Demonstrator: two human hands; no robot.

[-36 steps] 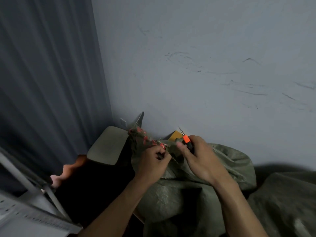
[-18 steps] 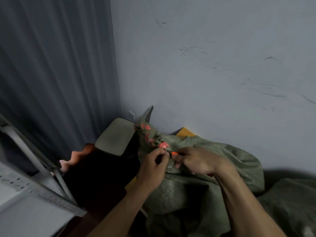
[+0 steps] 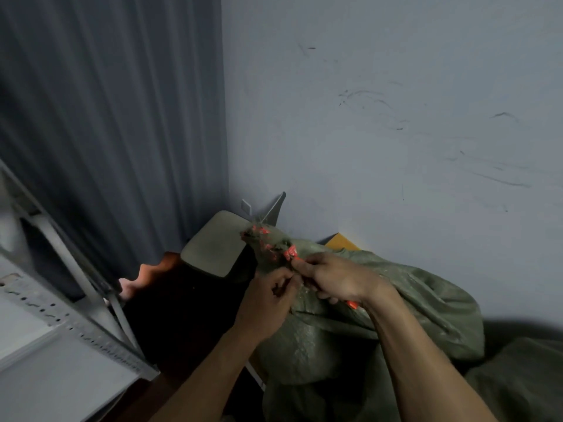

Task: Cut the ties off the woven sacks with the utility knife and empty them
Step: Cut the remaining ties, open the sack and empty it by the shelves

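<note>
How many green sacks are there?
2. The tied sack is in the middle, being opened. The second sack lies in the lower right corner. The green patch at the bottom edge may be a third.

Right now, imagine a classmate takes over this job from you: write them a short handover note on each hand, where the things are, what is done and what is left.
Left hand pinches the neck of the sack just below the red tie.
Right hand grips the knife, its orange end showing under the palm; the blade is hidden.
Done: nothing visibly cut; the tie is wound round the neck.
Left: cut the tie, empty the sack, then do the second sack at right.
</note>
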